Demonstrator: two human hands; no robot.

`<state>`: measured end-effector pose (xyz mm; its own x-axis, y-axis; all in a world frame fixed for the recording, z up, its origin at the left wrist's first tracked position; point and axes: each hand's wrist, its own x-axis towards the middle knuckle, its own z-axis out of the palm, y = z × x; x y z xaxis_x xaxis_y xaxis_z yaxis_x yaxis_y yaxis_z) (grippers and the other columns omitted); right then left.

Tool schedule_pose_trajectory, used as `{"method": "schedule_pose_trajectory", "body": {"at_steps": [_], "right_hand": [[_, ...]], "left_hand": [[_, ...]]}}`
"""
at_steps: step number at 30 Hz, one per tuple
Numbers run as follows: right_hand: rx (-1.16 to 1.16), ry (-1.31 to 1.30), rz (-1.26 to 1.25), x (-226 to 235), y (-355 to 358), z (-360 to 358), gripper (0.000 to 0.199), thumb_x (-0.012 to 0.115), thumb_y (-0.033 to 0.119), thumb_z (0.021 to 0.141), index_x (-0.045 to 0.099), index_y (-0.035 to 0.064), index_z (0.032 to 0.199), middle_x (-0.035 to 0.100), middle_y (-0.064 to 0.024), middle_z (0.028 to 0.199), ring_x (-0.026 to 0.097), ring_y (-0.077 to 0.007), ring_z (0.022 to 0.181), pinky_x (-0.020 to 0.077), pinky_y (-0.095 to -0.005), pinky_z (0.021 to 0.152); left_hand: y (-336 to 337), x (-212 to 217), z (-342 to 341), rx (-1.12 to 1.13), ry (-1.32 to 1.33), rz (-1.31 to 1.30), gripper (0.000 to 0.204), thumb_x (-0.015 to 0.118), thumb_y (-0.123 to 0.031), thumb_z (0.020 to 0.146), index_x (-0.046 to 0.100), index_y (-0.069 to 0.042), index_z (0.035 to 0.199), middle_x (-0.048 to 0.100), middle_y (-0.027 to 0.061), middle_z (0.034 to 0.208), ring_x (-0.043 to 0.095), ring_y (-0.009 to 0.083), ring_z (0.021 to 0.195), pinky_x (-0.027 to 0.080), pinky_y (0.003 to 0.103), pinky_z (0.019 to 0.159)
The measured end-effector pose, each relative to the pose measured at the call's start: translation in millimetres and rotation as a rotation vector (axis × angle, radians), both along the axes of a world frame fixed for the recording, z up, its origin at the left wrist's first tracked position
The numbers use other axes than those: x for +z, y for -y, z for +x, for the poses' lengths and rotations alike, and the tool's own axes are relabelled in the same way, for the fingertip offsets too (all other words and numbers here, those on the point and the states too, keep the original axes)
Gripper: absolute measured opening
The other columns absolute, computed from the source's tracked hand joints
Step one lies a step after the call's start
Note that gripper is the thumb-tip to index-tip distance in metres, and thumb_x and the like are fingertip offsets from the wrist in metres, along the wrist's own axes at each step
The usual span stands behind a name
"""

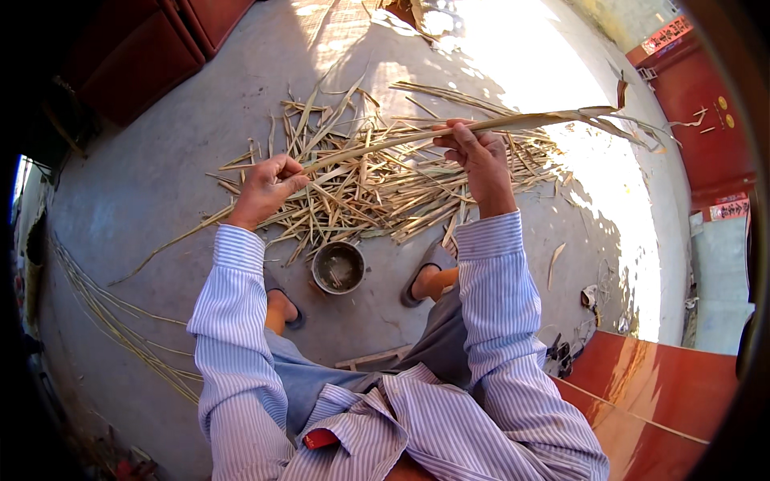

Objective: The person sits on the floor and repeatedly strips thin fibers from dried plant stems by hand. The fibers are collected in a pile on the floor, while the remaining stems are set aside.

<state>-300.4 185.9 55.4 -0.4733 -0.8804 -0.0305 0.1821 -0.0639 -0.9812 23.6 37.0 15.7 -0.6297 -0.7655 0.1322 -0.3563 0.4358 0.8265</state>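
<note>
A long dry reed stalk (372, 150) stretches across in front of me, above a heap of cut stalk pieces. My left hand (268, 191) pinches it between thumb and fingers, and its thin end trails down to the left past the wrist. Farther right, my right hand (483, 164) grips the same stalk with bent fingers. Beyond that hand the stalk widens into a papery leaf sheath and curled, ragged dry leaves at the far right. The heap of dry stalk pieces (365, 192) lies loosely on the floor under both hands.
A round metal bowl (338, 268) stands on the grey concrete floor between my slippered feet. Long thin stalks (132, 333) lie at the left. Dark red seating (140, 68) is at the upper left, a red door (706, 120) at the right, and a glossy red surface (642, 385) at the lower right.
</note>
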Motion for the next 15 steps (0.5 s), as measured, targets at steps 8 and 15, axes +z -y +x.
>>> {"method": "schedule_pose_trajectory", "body": {"at_steps": [8,15], "right_hand": [[0.003,-0.38,0.202,-13,-9,-6,0.016,0.057,0.011,0.094,0.06,-0.0039,0.1,0.068,-0.0082,0.08,0.065,-0.0118,0.069,0.0521,-0.0236,0.061],[-0.43,0.652,-0.078,-40,-43,-92,0.018,0.06,0.013,0.095,0.058,0.0011,0.108,0.068,-0.0101,0.097,0.065,-0.014,0.079,0.0572,-0.0234,0.063]], "left_hand": [[9,2,-12,0.092,-0.109,-0.031,0.013,0.074,-0.011,0.082,0.067,-0.001,0.086,0.068,0.0048,0.074,0.061,0.0097,0.067,0.049,0.025,0.062],[17,30,-14,0.135,-0.16,-0.062,0.013,0.075,-0.011,0.081,0.067,-0.001,0.085,0.067,0.0048,0.072,0.059,0.0096,0.065,0.048,0.026,0.061]]}}
